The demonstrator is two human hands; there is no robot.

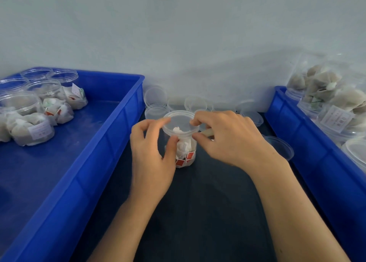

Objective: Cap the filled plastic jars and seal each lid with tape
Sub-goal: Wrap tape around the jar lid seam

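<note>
A clear plastic jar (187,155) packed with white tea bags with red tags stands on the dark table (200,206) at the centre. A clear lid (181,123) sits on its mouth. My left hand (150,160) grips the jar from the left, thumb on its front wall and index finger at the lid's rim. My right hand (231,141) pinches the lid's right rim between thumb and fingers. A small beige thing (208,132) shows under that hand's fingers; I cannot tell what it is. No tape roll is clearly in view.
Several loose clear lids (156,96) lie against the wall behind the jar, and another lid (281,147) lies right of my right hand. A blue bin (111,131) on the left holds several filled jars (29,127). A second blue bin (309,143) on the right holds more filled jars (332,103).
</note>
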